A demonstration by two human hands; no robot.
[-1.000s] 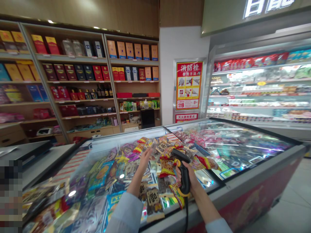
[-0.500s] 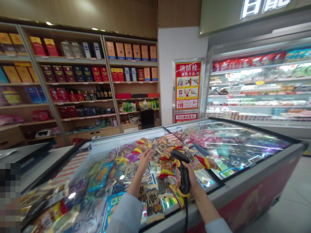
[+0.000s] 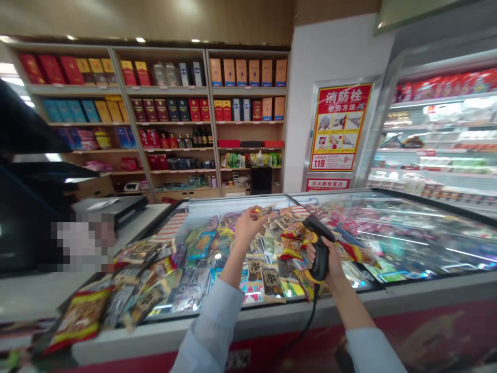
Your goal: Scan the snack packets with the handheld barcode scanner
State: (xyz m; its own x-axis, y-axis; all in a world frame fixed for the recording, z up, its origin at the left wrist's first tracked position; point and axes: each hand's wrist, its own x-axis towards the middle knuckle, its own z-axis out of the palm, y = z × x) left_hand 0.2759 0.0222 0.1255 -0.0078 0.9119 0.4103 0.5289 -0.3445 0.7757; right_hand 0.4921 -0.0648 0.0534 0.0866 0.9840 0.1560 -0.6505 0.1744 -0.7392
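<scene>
My left hand is raised over the chest freezer, pinching a small yellow and red snack packet between its fingers. My right hand grips the handle of a black barcode scanner, whose head points left toward that packet. A cable hangs down from the scanner's yellow base. Under both hands a heap of snack packets lies on the freezer's glass lid.
More snack packets spill over the freezer's left end beside a checkout counter. A person in dark clothes stands at far left. Shelves of boxed goods line the back wall; an open chiller stands at right.
My left hand has lifted a snack packet up off the pile. The scanner has tilted toward it. My view has swung left, bringing the counter and the other person into sight.
</scene>
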